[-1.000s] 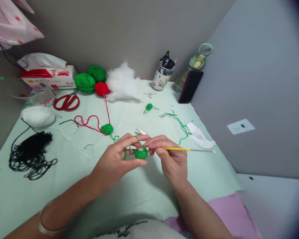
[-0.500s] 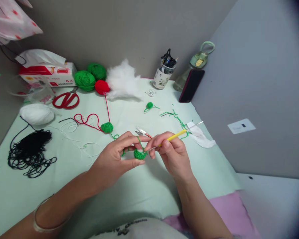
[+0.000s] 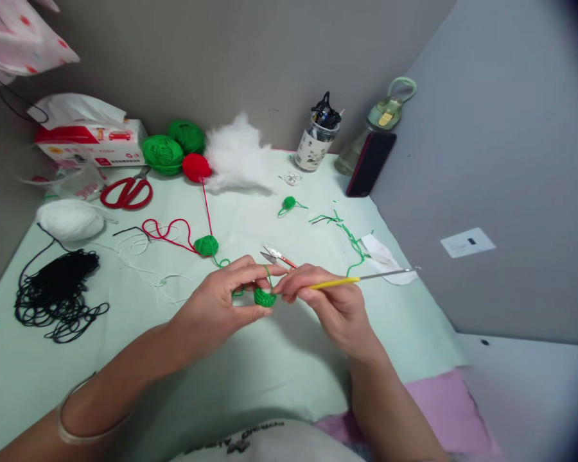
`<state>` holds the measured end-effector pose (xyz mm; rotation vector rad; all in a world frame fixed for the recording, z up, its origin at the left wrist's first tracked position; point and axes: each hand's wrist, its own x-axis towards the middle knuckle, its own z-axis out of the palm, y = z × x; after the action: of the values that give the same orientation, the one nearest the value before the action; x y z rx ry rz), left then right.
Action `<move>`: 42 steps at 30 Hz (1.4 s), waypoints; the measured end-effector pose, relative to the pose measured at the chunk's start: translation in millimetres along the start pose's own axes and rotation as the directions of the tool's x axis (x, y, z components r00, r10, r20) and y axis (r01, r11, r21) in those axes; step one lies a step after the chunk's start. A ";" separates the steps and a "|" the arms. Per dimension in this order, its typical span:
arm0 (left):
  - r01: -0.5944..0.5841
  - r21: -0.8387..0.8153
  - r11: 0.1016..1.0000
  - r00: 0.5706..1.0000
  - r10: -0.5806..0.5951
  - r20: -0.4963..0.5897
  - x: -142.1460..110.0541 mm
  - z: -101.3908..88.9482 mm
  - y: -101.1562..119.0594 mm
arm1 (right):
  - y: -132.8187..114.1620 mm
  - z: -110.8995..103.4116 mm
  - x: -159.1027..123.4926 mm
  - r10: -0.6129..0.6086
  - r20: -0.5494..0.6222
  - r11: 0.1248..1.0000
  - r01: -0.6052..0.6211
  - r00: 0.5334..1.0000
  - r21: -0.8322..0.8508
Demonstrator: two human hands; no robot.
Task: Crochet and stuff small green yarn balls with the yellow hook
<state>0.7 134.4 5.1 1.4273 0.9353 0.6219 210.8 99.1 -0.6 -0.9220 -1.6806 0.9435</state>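
Green crocheted piece (image 3: pixel 264 297) pinched in left hand (image 3: pixel 216 300); yellow-handled hook (image 3: pixel 337 282) gripped by right hand (image 3: pixel 330 301), above counter (image 3: pixel 250 372).

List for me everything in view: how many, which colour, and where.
Tissue box: one, red and white, left
Container: one, clear, left
Scissors: one, red, left
Yarn balls: three green, one red, one white, left
Cord: one, black, left
Stuffing: one, white, back
Jar: one, white, back
Bottle: one, green, back
Phone: one, black, back
Snips: one, red, centre
Yarn scraps: several, green, right
Paper: one, white, right
Card: one, white, right
Cloths: two, pink, lower right, upper left
Tablecloth: one, green, beneath
Crochet hook: one, yellow, right hand
Crochet pieces: two, green, left hand, centre
Left hand: one, bare, centre
Right hand: one, bare, centre
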 end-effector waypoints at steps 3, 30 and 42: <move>0.046 -0.012 0.999 0.999 -0.046 -0.026 0.8 1.0 -0.9 | 2.6 2.5 -0.4 -0.146 0.046 0.975 0.152 0.988 -0.161; 0.223 -0.775 0.591 0.975 -0.147 0.168 -8.4 22.1 8.0 | 3.7 21.2 -16.3 -0.465 -0.135 0.771 0.325 0.875 -0.547; 0.059 -0.449 0.891 0.998 -0.064 0.004 -4.8 -4.1 -1.5 | 2.0 7.4 -4.3 -0.137 -0.265 0.988 0.153 0.954 0.038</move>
<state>-5.5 132.5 4.8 0.9758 0.7772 0.7435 205.1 94.8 -5.8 -0.8329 -1.4668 0.7334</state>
